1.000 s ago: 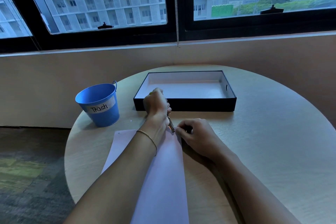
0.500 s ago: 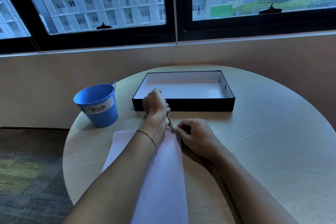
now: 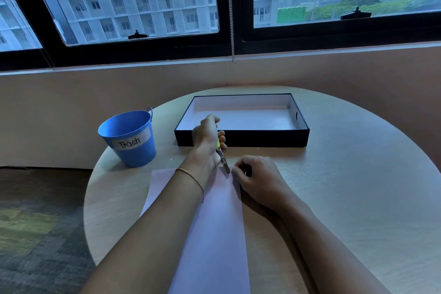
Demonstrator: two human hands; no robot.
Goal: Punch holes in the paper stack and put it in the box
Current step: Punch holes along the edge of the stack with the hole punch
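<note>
A white paper stack [image 3: 219,222] lies on the round table, running from the near edge toward the box. My left hand [image 3: 207,137] is shut on a hand-held hole punch [image 3: 223,159] with yellow-green handles; its metal jaws sit over the paper's far right corner. My right hand [image 3: 257,180] rests curled on that same corner, fingertips pinching the paper's edge right beside the jaws. My left forearm covers the middle of the sheet. The black box [image 3: 241,139] with a white inside stands open just beyond both hands.
A blue bucket [image 3: 130,138] labelled "Trash" stands at the table's left rim. The round wooden table [image 3: 346,186] sits against a beige wall under dark-framed windows. Carpet floor lies to the left.
Both hands stay at the paper's far right corner with the punch on it. Only the view has shifted slightly.
</note>
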